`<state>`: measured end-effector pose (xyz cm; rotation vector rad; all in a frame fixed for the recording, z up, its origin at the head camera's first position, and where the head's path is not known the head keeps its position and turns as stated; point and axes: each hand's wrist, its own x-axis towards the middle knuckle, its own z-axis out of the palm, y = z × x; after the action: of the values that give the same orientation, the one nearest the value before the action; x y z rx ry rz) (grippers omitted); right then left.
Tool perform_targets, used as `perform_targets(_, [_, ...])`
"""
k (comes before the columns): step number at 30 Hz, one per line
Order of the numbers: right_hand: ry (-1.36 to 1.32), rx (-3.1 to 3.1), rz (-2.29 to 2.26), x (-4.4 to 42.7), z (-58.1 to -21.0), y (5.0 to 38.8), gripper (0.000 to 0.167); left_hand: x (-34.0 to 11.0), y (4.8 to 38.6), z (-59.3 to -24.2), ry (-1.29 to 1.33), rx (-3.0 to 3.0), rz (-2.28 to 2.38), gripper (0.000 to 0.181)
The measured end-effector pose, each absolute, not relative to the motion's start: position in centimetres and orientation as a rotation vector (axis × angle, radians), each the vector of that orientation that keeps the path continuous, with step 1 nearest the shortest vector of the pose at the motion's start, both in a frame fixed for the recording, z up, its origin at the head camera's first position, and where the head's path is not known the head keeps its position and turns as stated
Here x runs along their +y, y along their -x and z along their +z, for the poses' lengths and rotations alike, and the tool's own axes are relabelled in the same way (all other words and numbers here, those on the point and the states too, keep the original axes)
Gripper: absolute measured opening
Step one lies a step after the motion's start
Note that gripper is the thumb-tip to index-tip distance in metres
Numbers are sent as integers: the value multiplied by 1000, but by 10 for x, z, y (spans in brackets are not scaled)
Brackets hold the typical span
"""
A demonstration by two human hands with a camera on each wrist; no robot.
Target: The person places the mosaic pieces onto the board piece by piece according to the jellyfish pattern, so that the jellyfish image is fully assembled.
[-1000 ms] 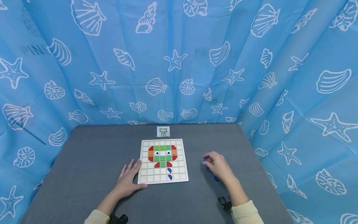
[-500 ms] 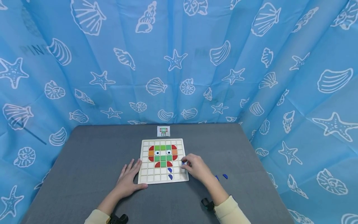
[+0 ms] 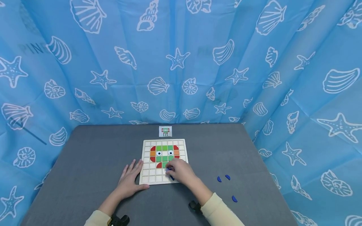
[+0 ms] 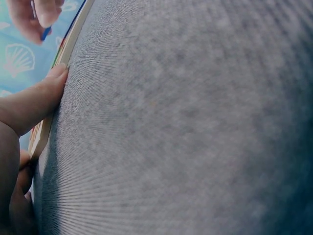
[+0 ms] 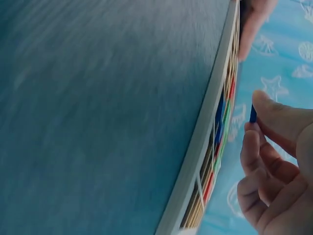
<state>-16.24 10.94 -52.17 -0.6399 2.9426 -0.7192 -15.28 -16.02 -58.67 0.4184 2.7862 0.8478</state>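
A cream gridded board [image 3: 151, 179] lies on the table with red, orange and green tiles [image 3: 165, 158] and two eye tiles set in its squares. My left hand [image 3: 130, 182] rests at its left side, fingers spread along the edge and thumb at the near corner. Over the lower right of the board, my right hand [image 3: 182, 172] pinches a small blue half-round tile [image 5: 253, 114] between thumb and fingertip. The tile is held above the board, apart from it. Blue tiles [image 5: 219, 125] sit in the board beneath, mostly hidden by the right hand in the head view.
Three loose blue half-round tiles, one near [image 3: 219, 179], one farther right [image 3: 227, 177] and one nearer the front [image 3: 234, 198], lie right of the board. A small picture card [image 3: 165, 131] lies behind the board. A blue shell-print curtain [image 3: 175, 94] hangs behind the grey table [image 3: 107, 147].
My right hand has picked up a blue half-round tile at the right of the table and carried it left over the board. My left hand has stayed in place.
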Motion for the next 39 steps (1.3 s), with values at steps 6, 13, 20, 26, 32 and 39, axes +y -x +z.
perform_targets(6, [577, 2950, -619, 94, -527, 165, 20, -160, 153, -586, -412, 2780, 833, 119])
perform_targets(13, [518, 2936, -611, 88, -533, 168, 19, -160, 153, -585, -401, 2777, 854, 119])
perform_targets(20, [507, 2936, -606, 88, -532, 167, 20, -161, 153, -585, -402, 2780, 841, 119])
perform_targets(26, [549, 2925, -652, 89, -529, 167, 20, -160, 152, -584, -417, 2783, 847, 118])
perform_targets(32, [570, 2909, -801, 102, -522, 165, 21, -159, 153, -585, -428, 2803, 857, 118])
perform_targets(39, [536, 2969, -914, 130, -507, 158, 19, -161, 152, -590, -439, 2836, 888, 118])
